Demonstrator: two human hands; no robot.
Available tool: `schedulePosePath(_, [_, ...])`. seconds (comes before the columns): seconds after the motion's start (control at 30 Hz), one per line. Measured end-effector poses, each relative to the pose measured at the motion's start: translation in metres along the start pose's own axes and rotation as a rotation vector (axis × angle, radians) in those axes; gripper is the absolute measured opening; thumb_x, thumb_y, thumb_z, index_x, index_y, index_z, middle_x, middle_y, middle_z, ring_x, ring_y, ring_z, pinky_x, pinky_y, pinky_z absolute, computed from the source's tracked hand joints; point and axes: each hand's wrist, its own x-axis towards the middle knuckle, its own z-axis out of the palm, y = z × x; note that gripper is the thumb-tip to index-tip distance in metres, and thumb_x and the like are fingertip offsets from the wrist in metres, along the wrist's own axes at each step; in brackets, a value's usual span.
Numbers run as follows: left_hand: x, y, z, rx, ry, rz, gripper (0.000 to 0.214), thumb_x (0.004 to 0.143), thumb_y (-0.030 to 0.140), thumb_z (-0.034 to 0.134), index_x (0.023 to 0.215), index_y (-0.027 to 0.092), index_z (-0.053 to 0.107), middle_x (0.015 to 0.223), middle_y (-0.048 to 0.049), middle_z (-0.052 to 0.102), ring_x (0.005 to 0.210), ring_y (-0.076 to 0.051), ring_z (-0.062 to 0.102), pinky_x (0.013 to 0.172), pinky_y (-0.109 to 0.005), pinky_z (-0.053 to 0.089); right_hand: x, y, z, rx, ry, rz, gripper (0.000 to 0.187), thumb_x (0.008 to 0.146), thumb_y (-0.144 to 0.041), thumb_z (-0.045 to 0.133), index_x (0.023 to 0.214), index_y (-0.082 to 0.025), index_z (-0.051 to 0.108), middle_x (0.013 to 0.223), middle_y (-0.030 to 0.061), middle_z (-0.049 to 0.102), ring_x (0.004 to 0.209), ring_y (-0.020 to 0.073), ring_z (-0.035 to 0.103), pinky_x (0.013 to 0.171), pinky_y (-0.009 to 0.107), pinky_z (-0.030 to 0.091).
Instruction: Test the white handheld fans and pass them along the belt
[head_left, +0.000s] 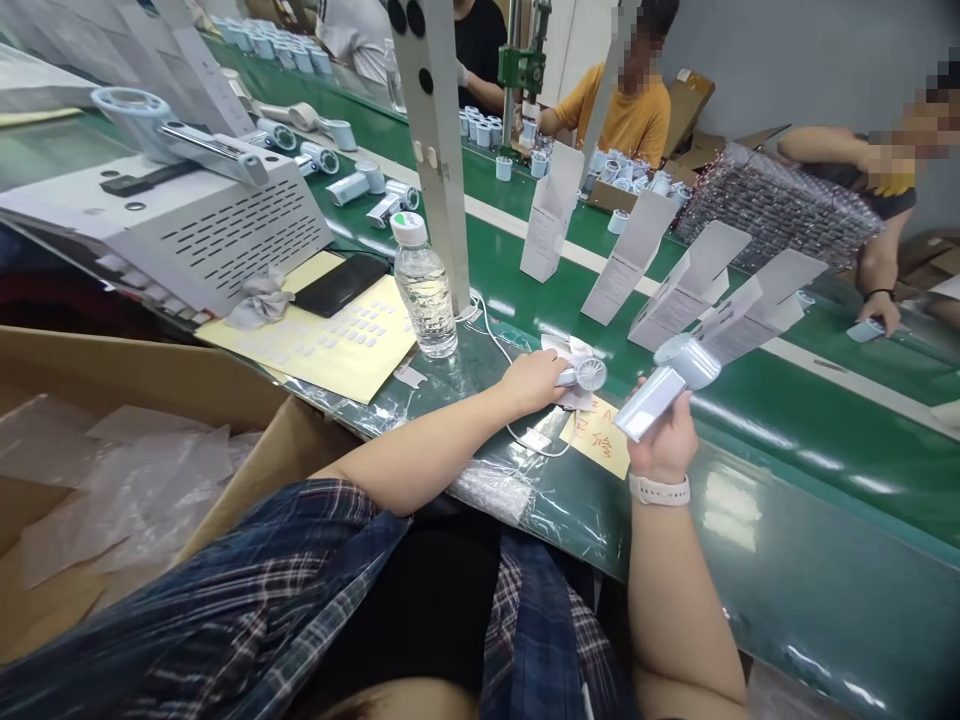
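Observation:
My right hand (664,435) is closed round a pale blue handheld fan (667,385), held tilted above the green conveyor belt (787,440); a white watch band sits on that wrist. My left hand (532,382) rests on the belt edge, fingers closed on a small white fan (581,377) lying on a white cloth. A yellow note with red writing (600,440) lies between the two hands. A white cable (499,345) runs past my left hand.
A water bottle (424,290), a yellow sheet of stickers (330,345) and a black phone (341,284) lie left. White cartons (551,215) stand on the belt. A cardboard box with plastic bags (112,470) is at my left. Other people sit across the belt.

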Motion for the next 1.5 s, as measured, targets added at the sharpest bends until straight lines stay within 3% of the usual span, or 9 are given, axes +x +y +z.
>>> schedulePosePath(0.13, [0.002,-0.001,-0.001,-0.089,0.125,-0.044,0.04,0.094,0.033,0.056,0.13,0.015,0.057,0.121,-0.0144,0.06,0.113,-0.028,0.058,0.095,-0.038,0.046,-0.001,0.005,-0.001,-0.006,-0.007,0.014,0.033,0.094,-0.048,0.059,0.098,-0.018,0.073,0.085,0.0025,0.076,0.072,0.0141,0.071,0.066,0.027,0.057])
schedulePosePath(0.23, [0.005,-0.006,0.002,-0.098,0.004,-0.089,0.033,0.09,0.029,0.061,0.119,0.014,0.063,0.117,-0.0144,0.063,0.109,-0.03,0.061,0.091,-0.039,0.048,-0.001,0.006,-0.002,-0.025,-0.017,0.002,0.034,0.092,-0.05,0.062,0.096,-0.018,0.072,0.083,0.0018,0.076,0.073,0.0137,0.071,0.065,0.026,0.057])
schedulePosePath(0.3, [0.006,-0.01,0.004,-0.175,0.029,-0.11,0.032,0.089,0.029,0.062,0.117,0.015,0.062,0.119,-0.014,0.063,0.111,-0.03,0.061,0.093,-0.04,0.048,-0.002,0.007,-0.001,-0.033,0.002,0.006,0.034,0.089,-0.05,0.066,0.095,-0.018,0.072,0.083,0.0017,0.076,0.075,0.0144,0.071,0.066,0.026,0.057])
schedulePosePath(0.43, [0.005,-0.009,0.005,-0.8,0.22,-0.099,0.039,0.089,0.037,0.063,0.119,0.015,0.056,0.12,-0.0135,0.063,0.111,-0.028,0.061,0.098,-0.041,0.047,-0.006,0.007,0.004,-0.084,-0.002,-0.018,0.032,0.085,-0.048,0.071,0.095,-0.018,0.073,0.083,0.003,0.076,0.074,0.0171,0.071,0.066,0.03,0.057])
schedulePosePath(0.57, [0.003,-0.001,0.004,-1.618,-0.035,-0.058,0.034,0.089,0.04,0.058,0.111,0.014,0.055,0.1,-0.0116,0.068,0.081,-0.021,0.067,0.077,-0.037,0.054,-0.011,0.008,0.006,-0.14,-0.083,-0.039,0.032,0.082,-0.05,0.074,0.092,-0.019,0.073,0.083,0.0035,0.075,0.074,0.0183,0.069,0.066,0.032,0.056])
schedulePosePath(0.67, [0.001,0.002,0.002,-1.906,-0.245,-0.028,0.031,0.088,0.037,0.054,0.105,0.011,0.059,0.094,-0.013,0.07,0.072,-0.021,0.068,0.07,-0.037,0.055,-0.014,0.009,0.008,-0.167,-0.092,-0.023,0.036,0.077,-0.052,0.077,0.089,-0.018,0.073,0.082,0.0038,0.074,0.073,0.0186,0.068,0.064,0.032,0.056])
schedulePosePath(0.97, [-0.002,0.005,0.001,-1.925,-0.372,-0.001,0.036,0.093,0.033,0.044,0.106,0.007,0.065,0.085,-0.0154,0.074,0.073,-0.023,0.07,0.075,-0.038,0.054,-0.027,0.001,0.03,-0.114,-0.373,0.099,0.031,0.083,-0.051,0.071,0.089,-0.021,0.067,0.08,0.004,0.067,0.064,0.0191,0.06,0.059,0.039,0.054])
schedulePosePath(1.37, [-0.005,0.007,0.001,-1.86,-0.414,0.051,0.035,0.095,0.039,0.045,0.102,0.01,0.064,0.081,-0.0128,0.074,0.075,-0.022,0.07,0.085,-0.042,0.054,-0.024,-0.001,0.028,-0.086,-0.358,0.179,0.033,0.085,-0.054,0.066,0.089,-0.021,0.066,0.077,0.0046,0.064,0.061,0.0199,0.057,0.059,0.04,0.051])
schedulePosePath(1.5, [-0.006,0.006,0.006,-1.869,-0.367,0.078,0.032,0.09,0.039,0.056,0.108,0.012,0.06,0.088,-0.0127,0.073,0.08,-0.024,0.071,0.085,-0.043,0.054,-0.023,-0.001,0.026,-0.09,-0.318,0.172,0.032,0.087,-0.053,0.062,0.087,-0.021,0.068,0.077,0.0054,0.066,0.062,0.0206,0.059,0.059,0.039,0.051])
